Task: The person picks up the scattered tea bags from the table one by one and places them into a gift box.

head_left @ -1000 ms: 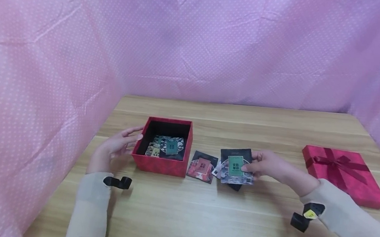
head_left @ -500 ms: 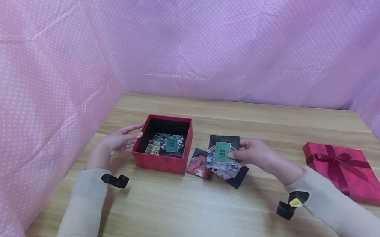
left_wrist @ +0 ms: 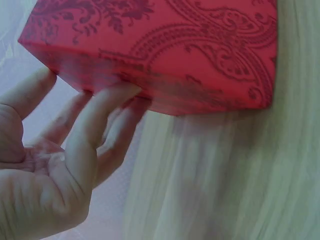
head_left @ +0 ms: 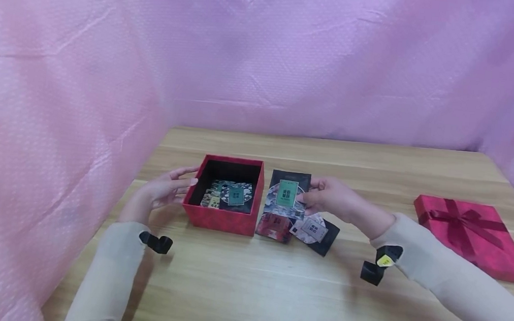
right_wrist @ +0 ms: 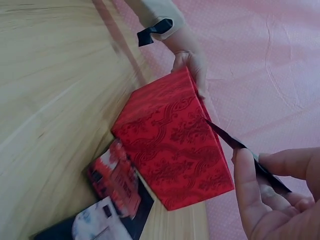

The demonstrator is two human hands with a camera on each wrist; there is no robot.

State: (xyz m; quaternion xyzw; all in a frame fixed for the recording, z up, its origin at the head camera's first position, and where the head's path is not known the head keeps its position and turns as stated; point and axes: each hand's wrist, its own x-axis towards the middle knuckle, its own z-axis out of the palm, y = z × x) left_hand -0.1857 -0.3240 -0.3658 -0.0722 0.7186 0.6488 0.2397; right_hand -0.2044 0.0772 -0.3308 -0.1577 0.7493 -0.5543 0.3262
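Note:
My right hand [head_left: 331,200] pinches a black sachet [head_left: 287,194] with a green label, thumb on its front. It is raised just right of the red box [head_left: 221,221]; in the right wrist view the sachet [right_wrist: 227,135] appears thin, edge-on, near the box's rim. Inside the open box lie several sachets [head_left: 236,197], dark with pale patterns. My left hand [head_left: 162,190] rests its extended fingers against the box's left side; the left wrist view shows those fingers [left_wrist: 82,127] against the patterned red wall [left_wrist: 200,50].
On the table [head_left: 245,292], a red-patterned sachet [head_left: 274,227] lies beside the box, partly covered by the held one in the head view. A sachet with a pale label [head_left: 317,232] lies right of it. The ribboned red lid [head_left: 475,238] sits far right. Pink dotted cloth [head_left: 321,59] surrounds the table.
My right hand has moved left with the green-labelled sachet, from above the pale-labelled one to beside the box, uncovering the pale-labelled sachet. My left hand has stayed at the box.

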